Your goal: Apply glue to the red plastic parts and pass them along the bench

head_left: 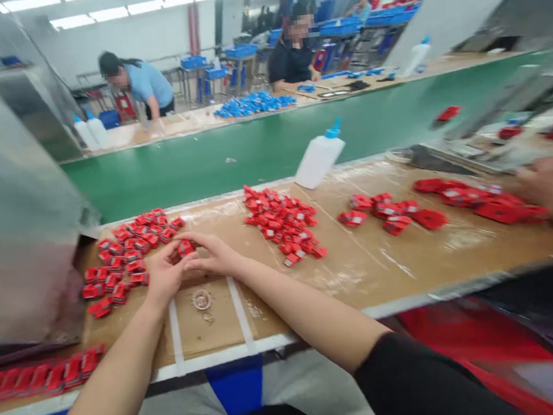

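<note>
Holding a small red block between the narrowly closed left hand and right hand, above the brown surface. Near it, see a small round dish nearer the body, loose red blocks left, a red heap right, then a white bottle beyond.

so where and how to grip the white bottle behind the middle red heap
Likely mid-body, from the right: the white bottle is broad there, its blue tip is narrow, and the red heap lies to its front-left.
</note>
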{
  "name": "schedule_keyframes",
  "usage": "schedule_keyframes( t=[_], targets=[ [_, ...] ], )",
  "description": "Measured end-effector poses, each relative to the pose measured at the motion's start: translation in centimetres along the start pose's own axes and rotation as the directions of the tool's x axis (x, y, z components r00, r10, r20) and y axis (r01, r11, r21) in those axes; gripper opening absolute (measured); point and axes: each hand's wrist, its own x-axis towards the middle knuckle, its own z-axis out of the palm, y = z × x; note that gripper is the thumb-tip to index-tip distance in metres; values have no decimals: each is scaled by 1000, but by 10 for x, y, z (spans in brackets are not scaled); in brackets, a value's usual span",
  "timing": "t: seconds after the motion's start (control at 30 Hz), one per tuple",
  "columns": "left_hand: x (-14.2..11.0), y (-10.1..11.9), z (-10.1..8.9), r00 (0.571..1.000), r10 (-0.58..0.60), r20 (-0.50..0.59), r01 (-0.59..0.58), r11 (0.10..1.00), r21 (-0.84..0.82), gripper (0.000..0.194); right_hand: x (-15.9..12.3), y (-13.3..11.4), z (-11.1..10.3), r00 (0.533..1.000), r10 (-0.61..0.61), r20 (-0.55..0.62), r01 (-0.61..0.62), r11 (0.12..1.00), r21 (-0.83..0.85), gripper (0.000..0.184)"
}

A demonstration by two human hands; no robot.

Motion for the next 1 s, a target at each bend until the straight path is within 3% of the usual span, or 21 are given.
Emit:
schedule_keyframes(
  t=[0.17,0.23,0.33,0.47,0.63,0.7,0.77,0.83,0.9,1.0],
  targets=[
    [-20,31,6,996,48,71,-46,999,-30,31,-2,-32,-12,976,-196,99,212,956,-201,51],
    [-37,40,13,997,40,70,-39,999,-20,27,-13,-50,-19,957,-263,120,289,896,-338,41],
    [-61,47,30,993,-17,115,24,997,-67,32,-38,-71,-30,938,-296,182,348,801,-488,46],
    [-74,53,51,973,-56,223,97,979,-178,31,-64,-89,-40,935,-309,175,354,766,-536,50],
    [-66,57,69,987,-29,161,18,997,73,30,-73,-92,-46,930,-350,113,353,761,-545,41],
    [-65,59,73,969,15,248,-50,990,133,32,-80,-94,-49,939,-332,93,322,747,-582,39],
    [-64,62,71,918,64,392,-161,963,218,40,-97,-98,-52,951,-304,52,267,728,-631,41],
    [-57,63,58,880,98,466,-299,875,381,50,-127,-98,-61,970,-242,-27,157,704,-693,45],
    [-42,60,35,896,123,426,-385,693,609,50,-167,-90,-79,979,-142,-144,-22,636,-772,47],
    [-4,47,-6,950,134,284,-314,375,873,42,-228,-68,-123,933,-3,-360,-331,384,-862,42]
  ],
)
